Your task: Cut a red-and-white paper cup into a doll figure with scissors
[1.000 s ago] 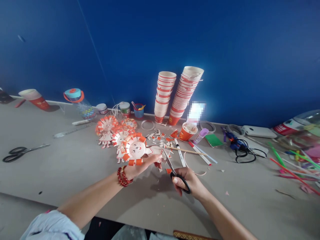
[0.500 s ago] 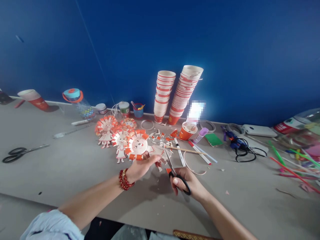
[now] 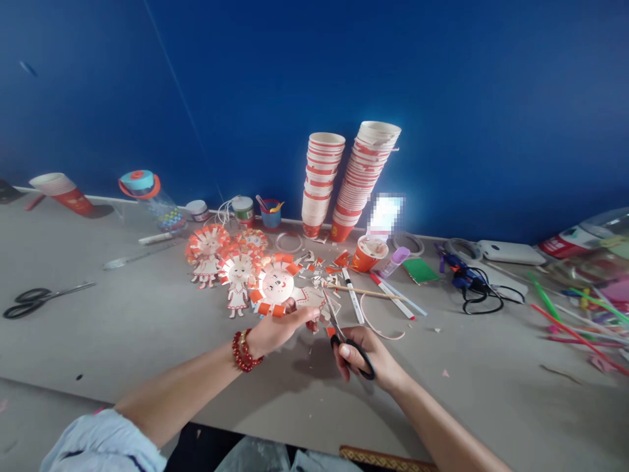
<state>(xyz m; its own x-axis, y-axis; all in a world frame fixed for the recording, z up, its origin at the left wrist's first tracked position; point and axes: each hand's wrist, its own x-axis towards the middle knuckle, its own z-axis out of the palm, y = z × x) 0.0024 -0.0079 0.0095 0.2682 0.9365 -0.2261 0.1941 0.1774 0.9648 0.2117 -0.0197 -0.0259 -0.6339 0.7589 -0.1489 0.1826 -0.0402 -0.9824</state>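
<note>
Left forearm (image 3: 191,390): I identify one light blue sleeve (image 3: 113,436), bunched in loose, rounded folds towards the elbow, with a short dark mark along one crease. The cloth looks soft and slightly rumpled.

Left wrist: I note a red beaded bracelet (image 3: 240,351) in a double row. The beads are round and glossy, with a few gold-coloured ones among them.

Left hand (image 3: 280,328) and right hand (image 3: 366,354): both bare. Right forearm (image 3: 427,406): bare as far as my view extends.

Lap: I observe black cloth (image 3: 206,452) beside pale grey-blue cloth (image 3: 263,457); my view cuts off both pieces.
</note>
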